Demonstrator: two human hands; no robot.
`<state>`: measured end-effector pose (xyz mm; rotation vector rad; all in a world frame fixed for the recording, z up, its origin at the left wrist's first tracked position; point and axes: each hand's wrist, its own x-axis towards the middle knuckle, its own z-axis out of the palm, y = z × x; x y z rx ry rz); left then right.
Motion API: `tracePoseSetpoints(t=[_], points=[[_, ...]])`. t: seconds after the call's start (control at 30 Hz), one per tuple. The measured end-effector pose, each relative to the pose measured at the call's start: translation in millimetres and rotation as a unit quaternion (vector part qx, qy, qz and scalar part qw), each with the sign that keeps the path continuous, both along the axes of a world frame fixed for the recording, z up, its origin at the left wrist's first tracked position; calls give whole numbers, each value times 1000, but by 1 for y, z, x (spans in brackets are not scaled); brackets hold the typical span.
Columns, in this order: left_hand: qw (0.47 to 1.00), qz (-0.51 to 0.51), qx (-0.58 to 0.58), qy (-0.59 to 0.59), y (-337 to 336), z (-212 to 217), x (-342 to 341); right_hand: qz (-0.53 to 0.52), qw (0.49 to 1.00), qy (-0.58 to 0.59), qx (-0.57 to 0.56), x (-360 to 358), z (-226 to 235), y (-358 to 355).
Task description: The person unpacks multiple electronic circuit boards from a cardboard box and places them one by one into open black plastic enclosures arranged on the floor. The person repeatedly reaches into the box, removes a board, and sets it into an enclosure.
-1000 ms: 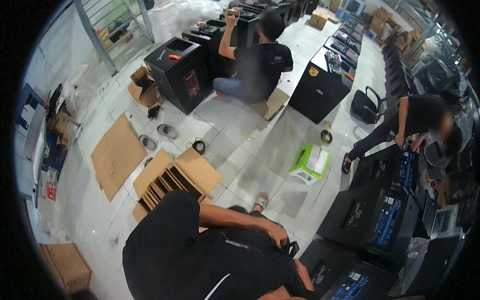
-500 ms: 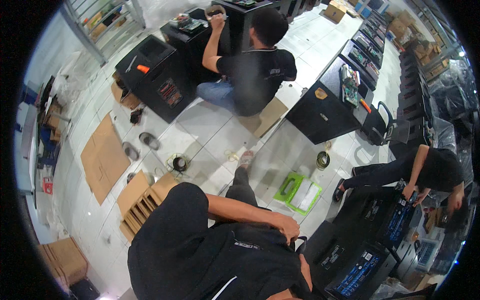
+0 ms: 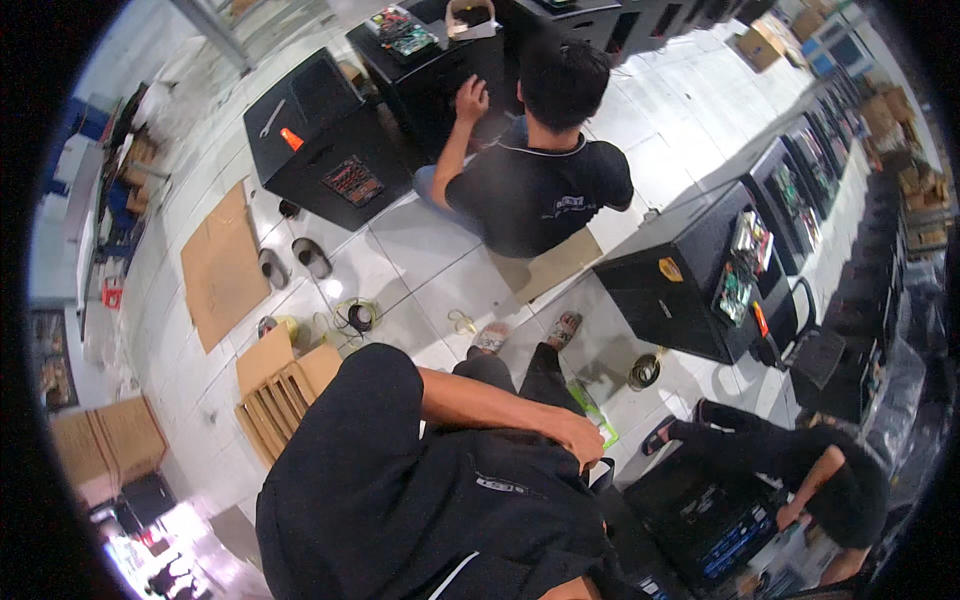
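Observation:
My left hand (image 3: 580,438) lies across the front of my black shirt (image 3: 500,520), its forearm reaching over from the left sleeve. Its fingers curl downward beside a short black strap loop (image 3: 601,474); whatever they hold is hidden. Only a bit of skin from my right arm (image 3: 572,590) shows at the lower edge, and my right hand is out of sight. A bright green case (image 3: 598,412) on the floor is partly covered by my left hand. My sandalled feet (image 3: 490,338) stand on white tiles.
Ahead, a seated co-worker (image 3: 545,190) faces black cabinets (image 3: 320,130). Another co-worker (image 3: 800,470) bends over a black unit (image 3: 700,510) at right. Circuit boards (image 3: 740,265) lie on a cabinet. Cardboard (image 3: 225,265), slippers (image 3: 310,258) and coiled cable (image 3: 645,371) are on the floor.
The view has shifted, and both my feet now show. The seated co-worker's hand has left the small box and dropped lower. The green case is now mostly hidden. My left hand stays at my front.

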<state>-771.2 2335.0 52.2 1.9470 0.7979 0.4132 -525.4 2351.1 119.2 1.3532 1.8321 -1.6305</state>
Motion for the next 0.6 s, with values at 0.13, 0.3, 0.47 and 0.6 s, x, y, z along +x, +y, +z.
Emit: tracePoseSetpoints(t=[0.13, 0.3, 0.47, 0.6], points=[[997, 68, -36, -20, 47, 10, -33, 29, 997, 36, -59, -11, -9, 71], [994, 95, -2, -44, 100, -4, -49, 46, 984, 87, -149, -24, -26, 156], [989, 128, -64, -30, 143, 22, -67, 48, 969, 111, -217, -36, -50, 222], [972, 174, -145, -57, 149, -8, -69, 65, 965, 86, -239, -47, -87, 249]])
